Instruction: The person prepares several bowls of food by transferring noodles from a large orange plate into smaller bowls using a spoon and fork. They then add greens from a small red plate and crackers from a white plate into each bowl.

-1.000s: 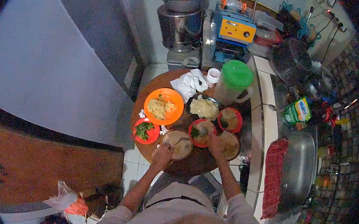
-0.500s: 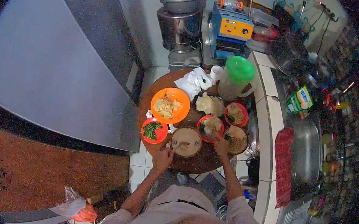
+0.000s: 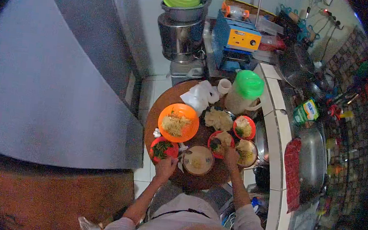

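My left hand is closed around the handle of a spoon, whose head lies by the left rim of a bowl of pale, creamy liquid. Just beyond that hand stands a red plate of chopped green vegetables. At the near right rim of a red bowl with noodles and crackers, my right hand has its fingers closed. Whether they grip the rim or something small cannot be made out. A patterned bowl of food sits right beside this hand.
The round brown table also holds an orange plate of noodles, crackers, another red bowl, white tissue or plastic, a white cup and a green-lidded pitcher. A tiled counter edge borders the right.
The spoon has moved from the middle of the pale bowl to its left rim, with my left hand shifting toward the vegetables. My right hand stays by the red bowl. The whole view has shifted slightly.
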The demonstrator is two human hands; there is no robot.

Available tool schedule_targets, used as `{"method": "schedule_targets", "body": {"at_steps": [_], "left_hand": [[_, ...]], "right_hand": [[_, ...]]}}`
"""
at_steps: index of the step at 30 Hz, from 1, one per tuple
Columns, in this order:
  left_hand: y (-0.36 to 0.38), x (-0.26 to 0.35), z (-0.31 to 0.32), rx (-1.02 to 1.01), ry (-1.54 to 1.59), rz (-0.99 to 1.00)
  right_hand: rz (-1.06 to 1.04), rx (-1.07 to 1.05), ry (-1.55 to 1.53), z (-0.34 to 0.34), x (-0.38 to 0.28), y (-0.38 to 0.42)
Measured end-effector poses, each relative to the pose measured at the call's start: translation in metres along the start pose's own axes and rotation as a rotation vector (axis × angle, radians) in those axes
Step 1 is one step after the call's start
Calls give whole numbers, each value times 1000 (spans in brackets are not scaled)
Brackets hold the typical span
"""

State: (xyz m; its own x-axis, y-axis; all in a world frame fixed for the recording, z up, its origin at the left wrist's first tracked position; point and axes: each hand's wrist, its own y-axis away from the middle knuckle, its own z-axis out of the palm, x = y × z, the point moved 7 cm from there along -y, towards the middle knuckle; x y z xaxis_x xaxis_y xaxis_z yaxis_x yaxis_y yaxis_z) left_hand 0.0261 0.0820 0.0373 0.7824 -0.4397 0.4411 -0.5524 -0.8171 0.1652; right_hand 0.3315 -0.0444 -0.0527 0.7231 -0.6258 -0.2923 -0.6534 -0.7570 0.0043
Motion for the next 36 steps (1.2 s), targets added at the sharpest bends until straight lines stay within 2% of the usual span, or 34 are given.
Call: {"method": "schedule_targets", "body": {"at_steps": [2, 5, 9, 11, 12, 13, 14, 15, 17, 18, 20, 21, 24, 26, 27, 29, 30, 32, 34, 36], "left_hand": [[-7, 1, -1, 41, 104, 58], [-22, 5, 9, -11, 82, 135], [-36, 24, 17, -82, 236, 224], [-40, 42, 18, -55, 199, 216], [-40, 50, 19, -28, 162, 194], [-44, 57, 20, -22, 163, 185], [-50, 65, 27, -103, 162, 173], [-53, 72, 36, -186, 160, 164], [-64, 74, 66, -107, 135, 208], [-68, 77, 75, -28, 108, 255], [-67, 88, 76, 39, 77, 304], [-66, 93, 75, 97, 45, 356], [-70, 86, 108, 113, 25, 291], [-83, 74, 149, 162, 63, 295], [-84, 71, 158, 197, 103, 308], [-74, 84, 134, 171, 45, 262], [-71, 88, 126, 140, -6, 226], [-69, 88, 130, 142, -39, 212], [-68, 89, 142, 131, -71, 213], [-66, 78, 153, 140, 108, 49]], "right_hand": [[40, -65, 127, 1, 7, 12], [-1, -8, 180, 43, 54, 15], [-41, -1, 194, -43, -15, 17], [95, -143, 138, -52, -17, 11], [89, -144, 141, -45, -7, 9], [-26, -104, 184, -26, 3, 5], [-143, -59, 226, -6, 13, -1], [-151, -58, 226, 13, 28, -4], [-385, 211, 104, 21, 36, -1], [-391, 213, 100, 10, 26, -4], [-94, -220, 102, 6, 11, -21], [-117, -219, 99, 5, 10, -25], [-236, -176, 59, 8, 21, -30], [-241, -332, 236, 42, 40, -41], [-254, -334, 231, 44, 42, -39], [-268, -86, -55, 27, 42, -39], [-286, -90, -59, 35, 47, -43], [-135, -313, -385, 69, 64, -52], [-130, -389, -503, 59, 60, -50], [-107, -460, -622, 47, 56, -42]]}}
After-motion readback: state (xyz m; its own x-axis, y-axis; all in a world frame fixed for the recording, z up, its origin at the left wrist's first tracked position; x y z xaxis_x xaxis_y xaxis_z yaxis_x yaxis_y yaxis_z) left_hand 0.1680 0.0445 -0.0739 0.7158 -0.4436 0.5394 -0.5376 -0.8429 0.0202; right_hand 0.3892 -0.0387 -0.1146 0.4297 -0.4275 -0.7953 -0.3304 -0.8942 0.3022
